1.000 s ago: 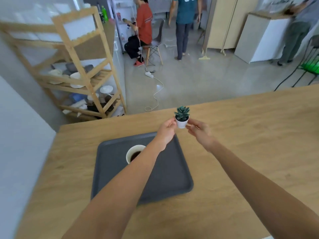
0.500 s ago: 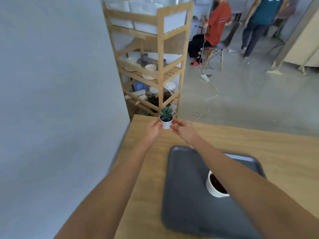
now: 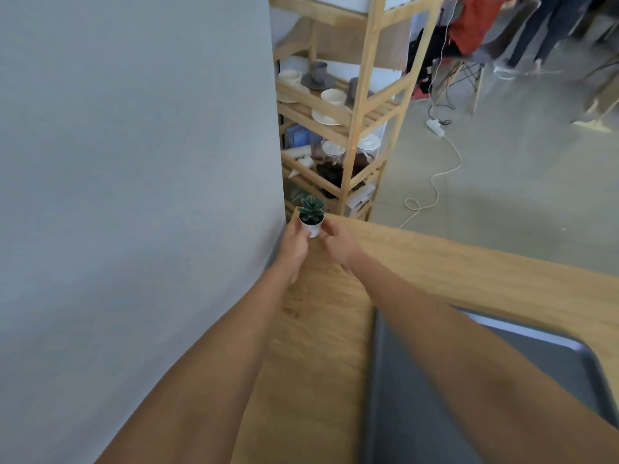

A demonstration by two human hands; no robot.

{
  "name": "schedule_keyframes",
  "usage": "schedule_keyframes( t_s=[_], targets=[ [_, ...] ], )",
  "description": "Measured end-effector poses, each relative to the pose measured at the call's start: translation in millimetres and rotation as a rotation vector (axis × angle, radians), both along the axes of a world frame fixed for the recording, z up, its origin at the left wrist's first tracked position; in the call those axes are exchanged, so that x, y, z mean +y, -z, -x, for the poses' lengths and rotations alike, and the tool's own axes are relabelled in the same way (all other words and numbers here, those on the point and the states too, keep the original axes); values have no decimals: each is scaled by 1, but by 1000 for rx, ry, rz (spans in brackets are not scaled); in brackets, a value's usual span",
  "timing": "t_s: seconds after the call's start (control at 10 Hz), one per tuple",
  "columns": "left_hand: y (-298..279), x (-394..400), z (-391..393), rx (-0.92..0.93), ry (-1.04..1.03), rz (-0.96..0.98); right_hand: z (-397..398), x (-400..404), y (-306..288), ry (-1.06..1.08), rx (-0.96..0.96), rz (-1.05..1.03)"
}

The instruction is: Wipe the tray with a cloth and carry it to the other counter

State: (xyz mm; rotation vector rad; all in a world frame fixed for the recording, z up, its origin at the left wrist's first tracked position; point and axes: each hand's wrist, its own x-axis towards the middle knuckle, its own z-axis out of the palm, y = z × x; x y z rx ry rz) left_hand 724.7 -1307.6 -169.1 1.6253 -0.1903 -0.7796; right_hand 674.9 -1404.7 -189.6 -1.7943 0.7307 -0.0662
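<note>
Head view: both hands' fingers [image 3: 326,229] pinch a white pot [image 3: 312,227] holding a succulent [image 3: 311,209], seemingly above the counter [image 3: 315,329] corner.

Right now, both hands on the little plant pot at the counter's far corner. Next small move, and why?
Probably lower the plant pot onto the counter corner by the wall and let go. Left hand and right hand both pinch it, clear of the tray. Both hands are needed free for wiping.

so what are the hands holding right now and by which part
A small green succulent in a white pot, pinched between the left hand and right hand by the pot's sides.
</note>
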Motion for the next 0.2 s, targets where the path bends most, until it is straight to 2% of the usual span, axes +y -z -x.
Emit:
schedule_keyframes(
  t_s=[0.2],
  targets=[
    [12, 2, 2, -65, -23, -28, 17, 4, -17, -25, 77, 40]
  ],
)
